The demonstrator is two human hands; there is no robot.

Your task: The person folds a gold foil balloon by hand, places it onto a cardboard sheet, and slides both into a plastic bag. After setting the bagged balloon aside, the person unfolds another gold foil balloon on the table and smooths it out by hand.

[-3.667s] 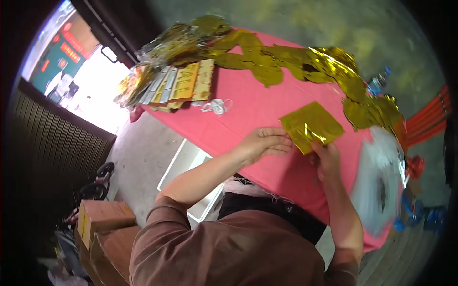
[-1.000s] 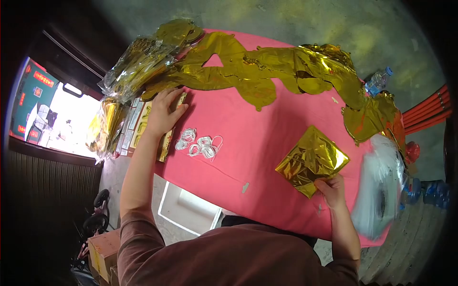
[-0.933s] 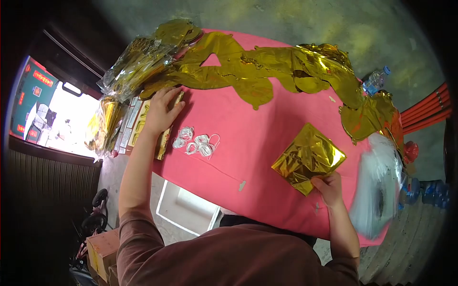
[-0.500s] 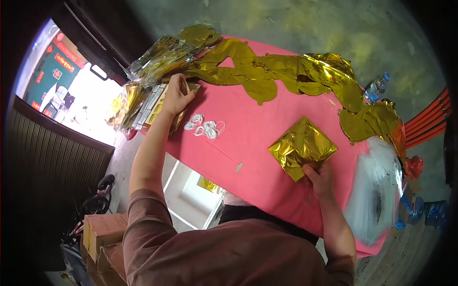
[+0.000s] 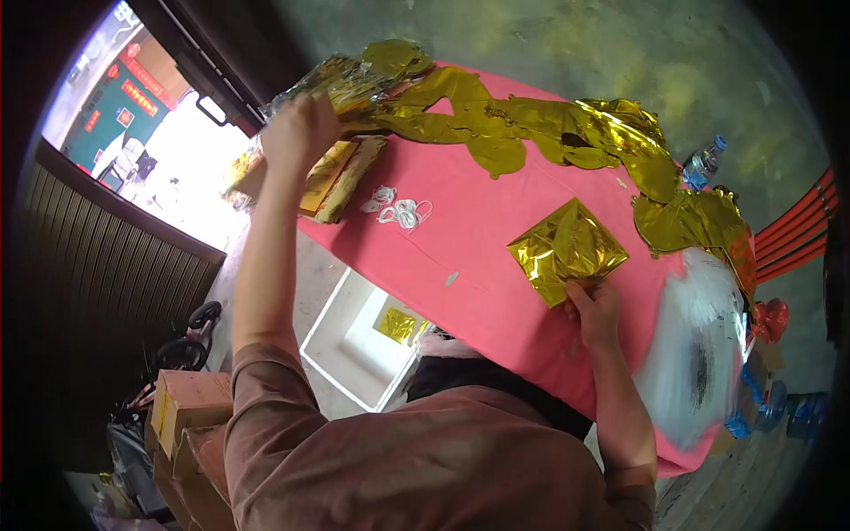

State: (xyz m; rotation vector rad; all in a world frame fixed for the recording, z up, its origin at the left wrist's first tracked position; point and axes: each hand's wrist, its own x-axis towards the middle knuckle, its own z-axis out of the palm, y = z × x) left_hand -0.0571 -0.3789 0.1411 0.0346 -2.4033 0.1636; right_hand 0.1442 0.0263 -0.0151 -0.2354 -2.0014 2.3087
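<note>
My right hand (image 5: pixel 595 310) pinches the near corner of a folded square of shiny gold foil (image 5: pixel 569 246) over the pink table cover. My left hand (image 5: pixel 303 133) is raised at the table's left end, its fingers curled and blurred; what they hold, if anything, I cannot make out. Just right of and below that hand lies a stack of flat gold and yellow packets (image 5: pixel 341 180). Clear-wrapped gold packets (image 5: pixel 341 78) are heaped beyond it. Small bundles of white string (image 5: pixel 405 213) rest on the cover near the stack.
Flattened gold foil balloons (image 5: pixel 496 128) stretch along the far edge of the pink cover (image 5: pixel 460 243). Clear plastic bags (image 5: pixel 695 354) pile at the right end, near a water bottle (image 5: pixel 705 163). Below the near edge stands a white bin (image 5: pixel 354 345) with gold foil inside. Cardboard boxes (image 5: pixel 195 398) are at lower left.
My left hand has lifted off the packet stack and moved up and left. The printed pale packet on top no longer shows there. My right hand still holds the gold foil square.
</note>
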